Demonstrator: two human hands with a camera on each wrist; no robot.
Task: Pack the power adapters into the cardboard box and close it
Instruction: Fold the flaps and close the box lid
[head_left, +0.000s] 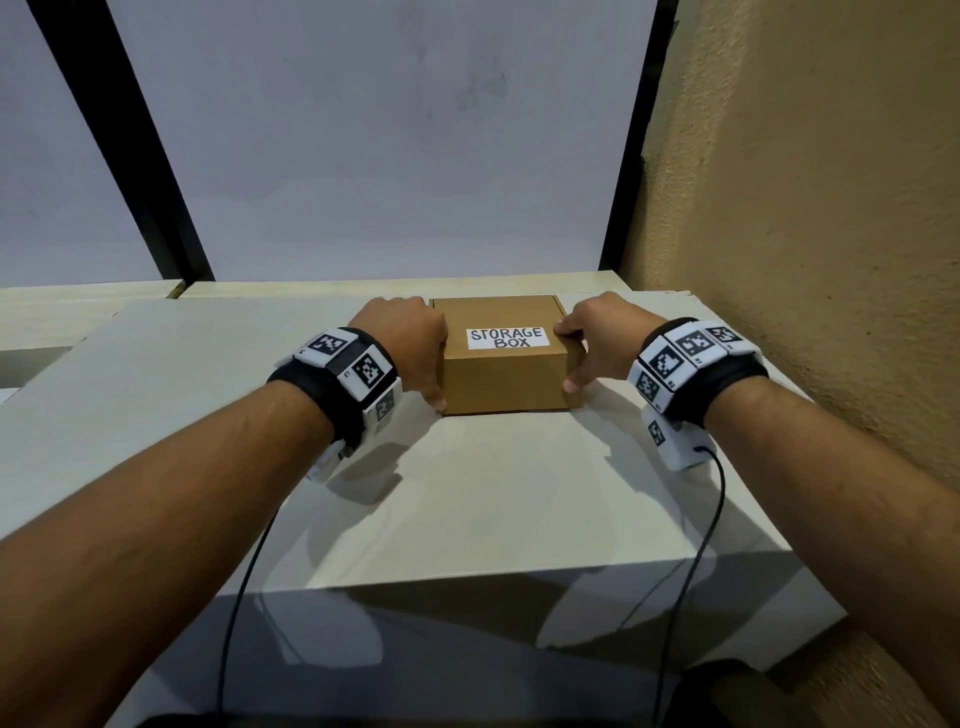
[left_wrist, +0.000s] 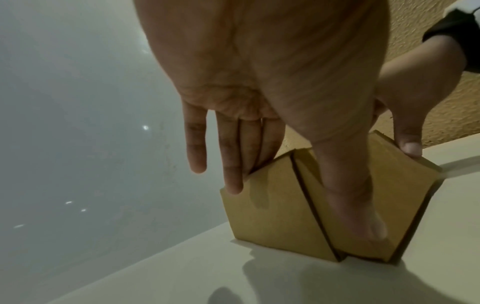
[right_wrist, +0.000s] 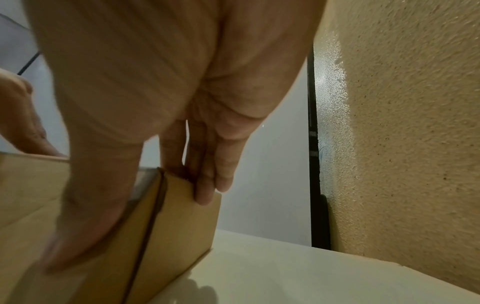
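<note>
A brown cardboard box (head_left: 504, 379) with a white "STORAGE BOX" label (head_left: 508, 338) stands with its lid down on the white table (head_left: 493, 493). My left hand (head_left: 418, 345) lies against the box's left side, its thumb (left_wrist: 350, 195) pointing down near the front corner and its straight fingers (left_wrist: 231, 164) at the far edge. On the box's right side my right hand (head_left: 589, 348) rests with its thumb (right_wrist: 85, 226) flat on the wall and its fingers (right_wrist: 207, 181) straight, one fingertip on the lid edge. No power adapters are in sight.
A rough tan wall (head_left: 805, 208) rises close on the right of the table. Behind the box stand pale panels with black frames (head_left: 150, 182). Black cables (head_left: 696, 545) hang from both wrist units over the table's front edge.
</note>
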